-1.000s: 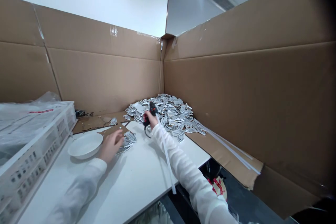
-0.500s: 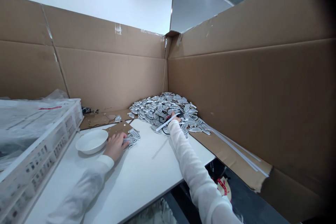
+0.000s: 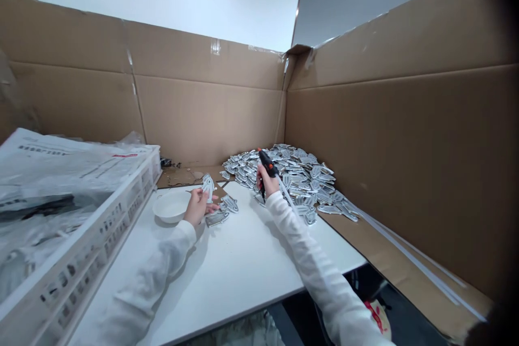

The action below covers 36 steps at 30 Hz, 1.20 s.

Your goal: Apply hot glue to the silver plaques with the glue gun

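Observation:
Between the fingers of my left hand is a small flat grey-and-white piece, held up off the table beside a white bowl. A few similar pieces lie on the tabletop just right of that hand. My right hand is wrapped round a black hot glue gun with an orange tip, raised with the tip pointing up and away. A white glue stick sticks out of its back end over my sleeve. Behind the gun spreads a large heap of the same flat pieces.
Tall cardboard walls enclose the back and right. A white plastic crate with bagged goods and a printed sheet stands at the left. Long white sticks lie on cardboard at the right. The white table ends at a front edge.
My left hand has lifted a flat piece from the small group on the table. My right hand has raised the glue gun off the heap and turned it upright. The view has swung left.

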Available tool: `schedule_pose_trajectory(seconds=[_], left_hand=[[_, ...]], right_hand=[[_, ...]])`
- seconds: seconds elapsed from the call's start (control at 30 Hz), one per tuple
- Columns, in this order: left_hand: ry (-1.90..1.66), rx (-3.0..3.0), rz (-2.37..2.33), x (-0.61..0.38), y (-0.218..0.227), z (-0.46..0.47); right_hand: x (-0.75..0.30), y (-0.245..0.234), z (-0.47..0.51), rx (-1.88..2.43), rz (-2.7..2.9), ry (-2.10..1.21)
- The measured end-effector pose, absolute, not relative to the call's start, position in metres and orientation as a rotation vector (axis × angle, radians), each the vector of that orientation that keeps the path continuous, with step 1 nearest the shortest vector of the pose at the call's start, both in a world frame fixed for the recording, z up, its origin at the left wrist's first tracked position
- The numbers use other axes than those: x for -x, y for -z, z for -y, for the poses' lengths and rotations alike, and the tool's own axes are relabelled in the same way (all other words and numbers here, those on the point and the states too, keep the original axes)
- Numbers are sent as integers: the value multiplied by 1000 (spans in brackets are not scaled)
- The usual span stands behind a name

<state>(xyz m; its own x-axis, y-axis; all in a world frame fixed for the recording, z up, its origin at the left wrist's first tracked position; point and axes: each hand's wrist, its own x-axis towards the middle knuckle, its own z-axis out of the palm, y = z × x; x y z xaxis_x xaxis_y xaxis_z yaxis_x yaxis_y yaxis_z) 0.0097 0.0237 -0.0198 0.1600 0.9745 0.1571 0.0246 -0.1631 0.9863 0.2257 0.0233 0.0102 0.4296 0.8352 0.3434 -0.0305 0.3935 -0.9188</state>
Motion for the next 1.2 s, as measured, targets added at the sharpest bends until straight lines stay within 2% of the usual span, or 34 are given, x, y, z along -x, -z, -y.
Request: schedule_pose_trajectory(seconds=[0.23, 0.4, 0.6, 1.2], left_hand=[[-1365, -1058, -715, -10, 2, -12], [-1409, -955, -652, -16, 3, -11], [-1407, -964, -620, -22, 3, -6], [-1351, -1011, -542, -29, 6, 0]], right_hand=[[-168, -8, 12, 1072, 1451, -642], [-153, 3, 14, 1118, 1445, -750], [-150, 14, 8, 999, 1460, -744], [-150, 15, 7, 1055, 1404, -738]])
